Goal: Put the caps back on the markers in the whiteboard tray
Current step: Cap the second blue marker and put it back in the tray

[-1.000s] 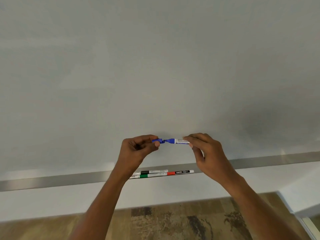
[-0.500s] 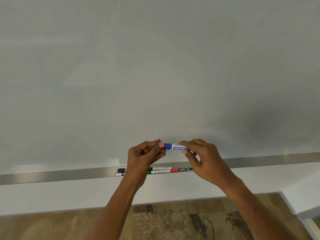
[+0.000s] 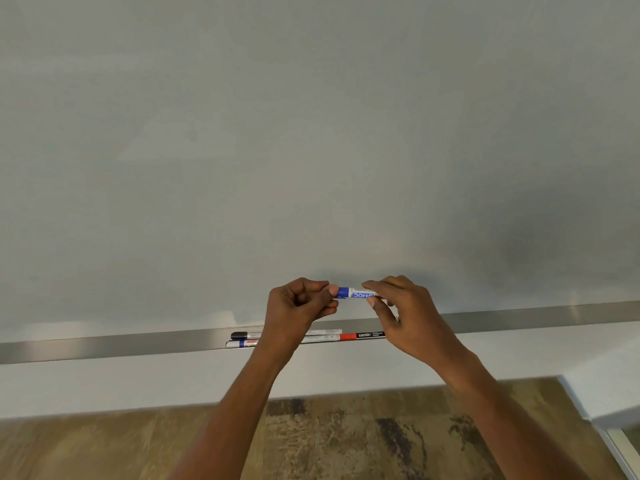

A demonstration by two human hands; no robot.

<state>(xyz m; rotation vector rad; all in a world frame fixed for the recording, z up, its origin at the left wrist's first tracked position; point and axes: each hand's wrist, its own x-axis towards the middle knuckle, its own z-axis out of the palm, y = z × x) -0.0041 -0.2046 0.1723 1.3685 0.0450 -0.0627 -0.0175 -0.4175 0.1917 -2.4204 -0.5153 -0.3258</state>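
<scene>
Blue and white, the marker (image 3: 356, 293) sits level between the person's two hands in the head view, held up in front of the pale grey whiteboard (image 3: 311, 133) and a little above the tray. The left hand (image 3: 298, 306) is curled into a loose fist around the marker's left end, thumb and forefinger pinched there, so that whatever lies inside the fist, cap or tip, cannot be told. The right hand (image 3: 408, 313) pinches the marker's right end between thumb and fingertips (image 3: 372, 285), with the remaining fingers bent loosely below. Only the short middle stretch of the barrel shows between the hands: a blue band next to the left thumb and white printed lettering beside it.

Below the hands runs the whiteboard tray (image 3: 519, 318), a long brushed-metal ledge crossing the whole frame. Several markers lie in it end to end and side by side, partly hidden behind the left wrist: a black-capped marker (image 3: 244, 335) at the left, a white marker with a blue band (image 3: 242, 343) just in front of it, and to the right a white barrel (image 3: 323, 335) beside a red and black marker (image 3: 362, 336). Under the tray is a white wall strip (image 3: 104, 386), then patterned brown floor (image 3: 346, 441).
</scene>
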